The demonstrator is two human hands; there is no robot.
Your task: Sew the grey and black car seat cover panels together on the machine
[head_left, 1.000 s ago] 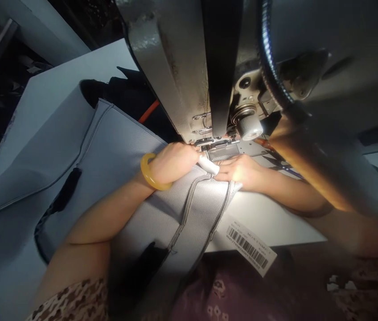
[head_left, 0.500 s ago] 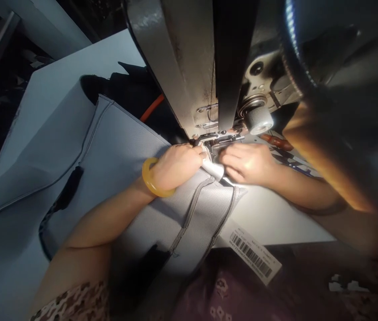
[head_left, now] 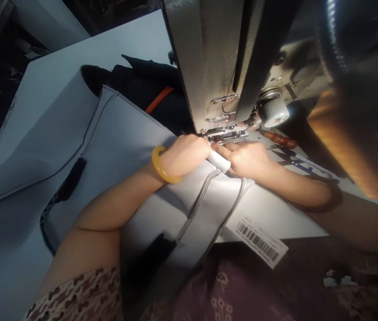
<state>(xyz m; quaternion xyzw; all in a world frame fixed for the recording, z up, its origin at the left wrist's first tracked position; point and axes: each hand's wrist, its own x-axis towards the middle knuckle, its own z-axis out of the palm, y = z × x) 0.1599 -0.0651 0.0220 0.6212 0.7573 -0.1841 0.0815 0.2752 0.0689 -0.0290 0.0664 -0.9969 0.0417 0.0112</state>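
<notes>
A large grey fabric piece (head_left: 142,147) with dark piped seams lies under the needle area of a sewing machine (head_left: 205,53). My left hand (head_left: 189,154), a yellow bangle at its wrist, is closed on the fabric's edge just left of the presser foot (head_left: 224,133). A small white roll (head_left: 220,161) sticks out between my hands, toward me. My right hand (head_left: 247,158) has its fingers closed against the roll's right side, below the foot. The fingertips of both hands and the needle point are hidden.
A white barcode label (head_left: 262,243) hangs off the table's near edge. A ridged knob (head_left: 272,111) juts from the machine. Right of the foot lie a brown-handled tool (head_left: 279,139) and a blue-marked tool (head_left: 304,167). Black cloth (head_left: 149,80) lies behind the grey fabric.
My right hand has come in against the white roll, its fingers closer to my left hand. The view has shifted, so the machine appears farther right.
</notes>
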